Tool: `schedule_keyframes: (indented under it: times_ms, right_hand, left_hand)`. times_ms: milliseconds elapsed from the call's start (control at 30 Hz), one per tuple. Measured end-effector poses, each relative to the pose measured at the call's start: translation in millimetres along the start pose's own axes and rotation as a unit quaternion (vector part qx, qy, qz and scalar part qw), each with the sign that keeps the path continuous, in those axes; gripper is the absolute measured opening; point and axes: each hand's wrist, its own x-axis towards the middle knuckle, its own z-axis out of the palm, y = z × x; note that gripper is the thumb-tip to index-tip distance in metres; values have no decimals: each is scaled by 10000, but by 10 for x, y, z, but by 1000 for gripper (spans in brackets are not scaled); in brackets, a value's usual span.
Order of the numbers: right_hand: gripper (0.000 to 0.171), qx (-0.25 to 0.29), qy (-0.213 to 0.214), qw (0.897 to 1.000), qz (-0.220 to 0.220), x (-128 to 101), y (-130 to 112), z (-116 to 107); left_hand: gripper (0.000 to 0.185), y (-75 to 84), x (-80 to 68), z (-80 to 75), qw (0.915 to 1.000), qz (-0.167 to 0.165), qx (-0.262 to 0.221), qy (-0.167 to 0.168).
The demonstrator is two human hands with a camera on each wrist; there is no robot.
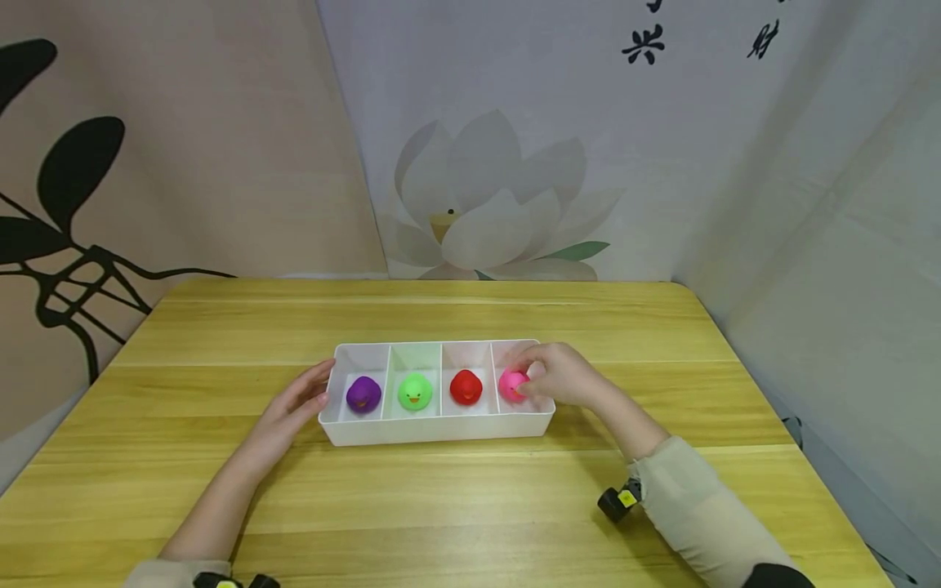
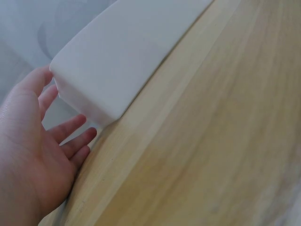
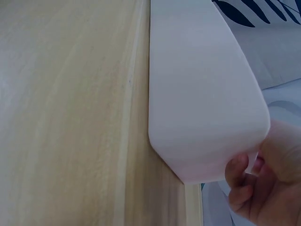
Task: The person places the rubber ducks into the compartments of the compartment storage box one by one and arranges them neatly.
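Observation:
A white box (image 1: 441, 429) with a row of compartments stands on the wooden table. From left to right its compartments hold a purple rubber duck (image 1: 363, 395), a green rubber duck (image 1: 415, 392), a red rubber duck (image 1: 466, 388) and a pink rubber duck (image 1: 511, 384). My right hand (image 1: 562, 374) reaches over the box's right end and pinches the pink duck between thumb and fingers; in the right wrist view the box wall hides the duck. At the left end, my left hand (image 2: 40, 146) touches the box's end wall with loosely spread fingers.
The wooden table (image 1: 441, 514) extends around the box on all sides. Behind it hangs a pale cloth (image 1: 662, 163) printed with a lotus and dark characters. Black wrist devices (image 1: 619, 500) sit by both sleeves.

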Motion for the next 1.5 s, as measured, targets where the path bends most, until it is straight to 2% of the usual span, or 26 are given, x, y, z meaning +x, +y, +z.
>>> schedule_keyframes:
  times_ms: [267, 433, 767, 900, 1133, 1367, 1500]
  right_hand:
    - [19, -486, -84, 9981, 371, 8, -35, -1]
    - [20, -686, -129, 9963, 493, 14, -49, -12]
    - [21, -823, -130, 9961, 304, -36, -75, -39]
    - [24, -682, -8, 9977, 24, -84, -51, -58]
    - [29, 7, 470, 9983, -336, -227, 20, -97]
    - [23, 550, 1104, 9894, -763, -398, 124, -148]
    - [22, 709, 1392, 9840, -859, -506, 224, -193]
  left_hand:
    - [48, -2, 7, 8, 9999, 107, -117, 6]
    - [48, 1, 10, 12, 10000, 38, -76, 33]
    - [48, 3, 6, -3, 10000, 14, -15, 38]
    - [48, 5, 3, 2, 10000, -26, -24, 65]
    - [48, 6, 5, 16, 10000, -18, -25, 51]
    - [48, 17, 4, 16, 9999, -75, -50, 63]
    - [48, 14, 0, 23, 9998, -141, -75, 67]
